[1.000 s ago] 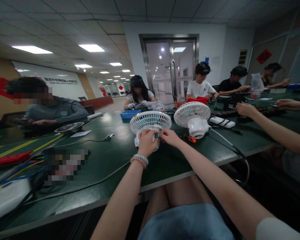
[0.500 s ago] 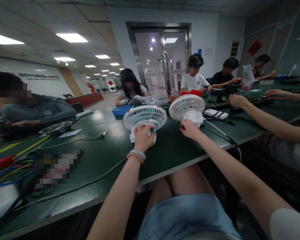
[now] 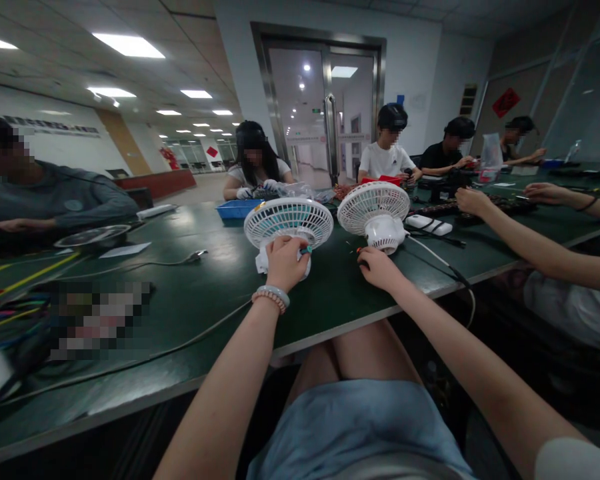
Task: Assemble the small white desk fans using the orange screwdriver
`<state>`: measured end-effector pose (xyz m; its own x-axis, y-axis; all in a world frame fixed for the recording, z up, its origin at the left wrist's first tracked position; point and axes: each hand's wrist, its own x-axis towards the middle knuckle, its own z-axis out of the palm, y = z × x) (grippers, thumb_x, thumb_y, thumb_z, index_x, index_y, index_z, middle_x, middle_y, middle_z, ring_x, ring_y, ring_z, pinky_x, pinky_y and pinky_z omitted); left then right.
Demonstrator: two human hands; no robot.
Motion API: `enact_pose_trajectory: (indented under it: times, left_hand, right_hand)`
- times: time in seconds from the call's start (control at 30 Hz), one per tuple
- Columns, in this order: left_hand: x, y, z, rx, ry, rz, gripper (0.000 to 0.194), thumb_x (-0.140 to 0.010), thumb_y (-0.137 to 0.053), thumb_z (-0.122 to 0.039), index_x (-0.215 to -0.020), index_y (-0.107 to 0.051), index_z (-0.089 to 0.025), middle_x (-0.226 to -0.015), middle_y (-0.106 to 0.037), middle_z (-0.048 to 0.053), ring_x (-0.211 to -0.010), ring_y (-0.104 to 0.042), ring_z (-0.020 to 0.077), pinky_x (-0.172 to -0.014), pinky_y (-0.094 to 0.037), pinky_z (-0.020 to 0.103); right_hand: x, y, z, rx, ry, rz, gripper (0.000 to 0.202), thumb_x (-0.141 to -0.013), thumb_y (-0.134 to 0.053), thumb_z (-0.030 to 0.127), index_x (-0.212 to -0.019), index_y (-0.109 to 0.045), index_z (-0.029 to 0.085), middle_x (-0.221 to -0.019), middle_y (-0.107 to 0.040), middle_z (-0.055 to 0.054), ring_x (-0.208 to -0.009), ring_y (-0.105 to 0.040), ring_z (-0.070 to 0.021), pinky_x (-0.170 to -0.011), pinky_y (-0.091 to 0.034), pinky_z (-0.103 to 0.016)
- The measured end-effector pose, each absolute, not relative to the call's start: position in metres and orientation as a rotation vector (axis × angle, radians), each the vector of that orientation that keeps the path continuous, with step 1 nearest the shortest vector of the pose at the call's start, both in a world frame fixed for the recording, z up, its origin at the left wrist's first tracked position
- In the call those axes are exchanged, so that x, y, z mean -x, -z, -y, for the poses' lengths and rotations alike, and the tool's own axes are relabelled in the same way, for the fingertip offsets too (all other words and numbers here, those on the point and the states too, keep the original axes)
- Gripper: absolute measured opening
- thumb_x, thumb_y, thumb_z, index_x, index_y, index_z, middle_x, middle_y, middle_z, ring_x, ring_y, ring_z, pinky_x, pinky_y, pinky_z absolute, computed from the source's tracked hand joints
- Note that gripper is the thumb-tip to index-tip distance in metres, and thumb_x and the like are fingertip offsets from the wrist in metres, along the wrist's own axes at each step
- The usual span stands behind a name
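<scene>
Two white electric fans stand before me with round grilles. My left hand (image 3: 284, 264) is closed at the base of the left fan (image 3: 289, 217), its fingers round a small dark thing with a green end (image 3: 307, 250); the kind is too small to make out. Just in front of the right fan (image 3: 374, 205), my right hand (image 3: 381, 270) is closed with its fingertips low over the table. Between them is a small black thing with an orange end (image 3: 363, 259), mostly hidden by the fingers. Tiny bits (image 3: 351, 247) lie on the table beside it.
The dark green table (image 3: 220, 250) carries a blue tray (image 3: 237, 209), a white power strip (image 3: 430, 225) and a cable with a plug (image 3: 197, 255). A neighbour's hands (image 3: 475, 200) work at the right. Several other people sit around the table.
My right hand has shifted down off the right fan's base, so more of that base shows. My left hand stays at the left fan. The view has tilted slightly.
</scene>
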<state>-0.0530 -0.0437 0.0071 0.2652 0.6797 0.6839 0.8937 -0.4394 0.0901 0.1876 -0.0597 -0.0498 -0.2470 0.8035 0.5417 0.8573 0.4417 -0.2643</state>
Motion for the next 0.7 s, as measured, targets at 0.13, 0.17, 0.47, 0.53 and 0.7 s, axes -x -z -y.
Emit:
enact_pose_trajectory:
  times: [0.13, 0.17, 0.47, 0.53, 0.7]
  left_hand:
    - [0.051, -0.008, 0.045, 2.23, 0.969, 1.432, 0.018, -0.073, -0.054, -0.026, -0.091, -0.058, -0.023, -0.094, -0.063, 0.005, -0.105, -0.045, 0.0255, -0.091, -0.028, 0.043]
    - [0.051, -0.008, 0.045, 2.23, 0.971, 1.43, 0.018, -0.073, -0.054, -0.026, -0.09, -0.058, -0.023, -0.093, -0.063, 0.005, -0.104, -0.045, 0.0256, -0.091, -0.028, 0.044]
    - [0.051, -0.008, 0.045, 2.232, 0.97, 1.437, 0.019, -0.073, -0.053, -0.025, -0.091, -0.057, -0.023, -0.093, -0.063, 0.004, -0.105, -0.044, 0.0257, -0.092, -0.027, 0.043]
    - [0.051, -0.008, 0.044, 2.231, 0.985, 1.428, 0.019, -0.072, -0.054, -0.025, -0.091, -0.058, -0.023, -0.093, -0.063, 0.005, -0.105, -0.044, 0.0258, -0.091, -0.027, 0.043]
    - [0.05, -0.008, 0.043, 2.227, 0.973, 1.445, 0.019, -0.072, -0.054, -0.026, -0.091, -0.058, -0.023, -0.093, -0.062, 0.006, -0.104, -0.045, 0.0258, -0.091, -0.027, 0.044]
  right_hand:
    - [-0.189, 0.047, 0.063, 1.557, 0.204, 1.887, 0.022, -0.076, -0.047, 0.013, -0.093, -0.062, 0.013, -0.094, -0.056, -0.013, -0.092, -0.052, -0.0215, -0.083, -0.041, -0.032]
    - [-0.19, 0.048, 0.062, 1.592, 0.201, 1.871, 0.023, -0.076, -0.048, 0.014, -0.094, -0.062, 0.013, -0.093, -0.056, -0.013, -0.091, -0.052, -0.022, -0.081, -0.041, -0.032]
    - [-0.191, 0.054, 0.052, 1.654, 0.042, 1.968, 0.026, -0.075, -0.054, 0.022, -0.098, -0.067, 0.018, -0.096, -0.057, -0.014, -0.082, -0.057, -0.0212, -0.075, -0.043, -0.031]
    - [-0.191, 0.053, 0.05, 1.647, 0.043, 2.02, 0.025, -0.077, -0.052, 0.022, -0.094, -0.068, 0.017, -0.086, -0.061, -0.013, -0.08, -0.058, -0.0221, -0.074, -0.043, -0.031]
    - [-0.191, 0.052, 0.043, 1.652, 0.058, 2.025, 0.019, -0.075, -0.05, 0.016, -0.083, -0.067, 0.016, -0.072, -0.064, -0.011, -0.071, -0.059, -0.0211, -0.067, -0.043, -0.03]
